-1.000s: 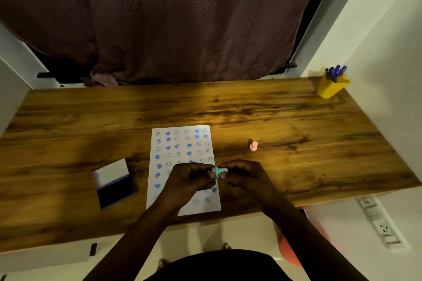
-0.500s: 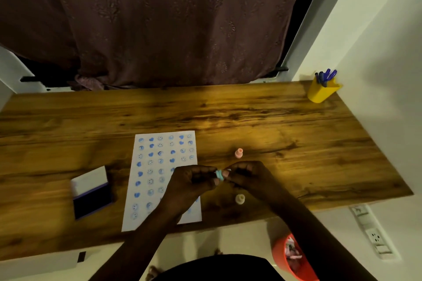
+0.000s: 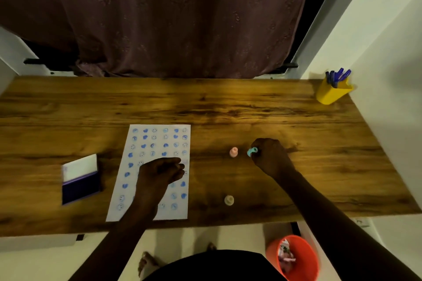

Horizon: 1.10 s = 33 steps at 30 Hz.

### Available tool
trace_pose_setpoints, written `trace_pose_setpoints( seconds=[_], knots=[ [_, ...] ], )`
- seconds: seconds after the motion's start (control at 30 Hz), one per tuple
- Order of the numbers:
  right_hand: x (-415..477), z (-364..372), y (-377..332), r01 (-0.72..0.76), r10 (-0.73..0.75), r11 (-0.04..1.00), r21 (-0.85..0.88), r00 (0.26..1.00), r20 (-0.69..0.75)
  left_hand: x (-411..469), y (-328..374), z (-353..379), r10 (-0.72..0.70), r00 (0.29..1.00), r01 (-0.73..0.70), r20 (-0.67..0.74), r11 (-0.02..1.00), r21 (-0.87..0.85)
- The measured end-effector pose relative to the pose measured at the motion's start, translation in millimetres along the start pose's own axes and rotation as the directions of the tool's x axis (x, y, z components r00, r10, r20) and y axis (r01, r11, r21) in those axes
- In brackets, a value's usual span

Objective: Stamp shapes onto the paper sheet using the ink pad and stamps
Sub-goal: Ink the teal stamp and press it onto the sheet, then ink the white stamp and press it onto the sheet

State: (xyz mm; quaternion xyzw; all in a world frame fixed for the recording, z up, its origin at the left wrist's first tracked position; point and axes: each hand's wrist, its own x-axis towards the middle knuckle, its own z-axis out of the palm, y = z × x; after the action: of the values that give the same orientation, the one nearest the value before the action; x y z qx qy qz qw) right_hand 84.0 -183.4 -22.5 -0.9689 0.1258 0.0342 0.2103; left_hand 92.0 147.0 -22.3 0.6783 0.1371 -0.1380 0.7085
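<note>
The white paper sheet [image 3: 139, 162] lies on the wooden desk [image 3: 228, 109], covered with rows of blue stamped hearts and faces. My left hand [image 3: 162, 170] rests on the sheet's right half, fingers curled, holding nothing that I can see. My right hand [image 3: 269, 155] is out over the desk to the right of the sheet, gripping a small teal stamp [image 3: 252, 151]. A pink stamp [image 3: 233, 152] stands just left of it. A pale yellow stamp [image 3: 228, 200] stands nearer the front edge. The open ink pad [image 3: 80, 186], dark blue with a white lid, sits left of the sheet.
A yellow pen holder [image 3: 332, 92] with blue pens stands at the desk's far right corner. A dark curtain [image 3: 171, 18] hangs behind the desk. An orange bin [image 3: 303, 255] sits on the floor below the front edge. A white wall runs along the right.
My hands, joined over the sheet around the teal stamp, have parted. The right hand carried the stamp right, beside the pink stamp; the left hand stayed on the paper.
</note>
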Motion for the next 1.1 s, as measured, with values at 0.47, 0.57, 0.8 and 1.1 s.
trace_pose_setpoints(
  seconds=[0.47,0.57,0.8,1.1],
  knots=[
    [-1,-2,-7,-0.017,0.016,0.996,-0.09,1.0,-0.01,-1,3,8,0.021,1.0,-0.022,-0.014,0.999,-0.046],
    [-25,-6,-21,0.019,-0.023,0.998,-0.054,0.997,-0.078,0,4,3,0.032,0.999,-0.032,-0.013,0.999,-0.038],
    [-84,18,-56,0.103,-0.099,0.995,-0.008,0.975,0.199,2,5,-4,0.027,1.0,-0.027,0.004,0.999,-0.038],
    [-103,33,-70,0.198,-0.162,0.974,-0.11,0.947,0.276,-6,4,-17,0.036,0.998,-0.034,0.06,0.999,-0.032]
  ],
)
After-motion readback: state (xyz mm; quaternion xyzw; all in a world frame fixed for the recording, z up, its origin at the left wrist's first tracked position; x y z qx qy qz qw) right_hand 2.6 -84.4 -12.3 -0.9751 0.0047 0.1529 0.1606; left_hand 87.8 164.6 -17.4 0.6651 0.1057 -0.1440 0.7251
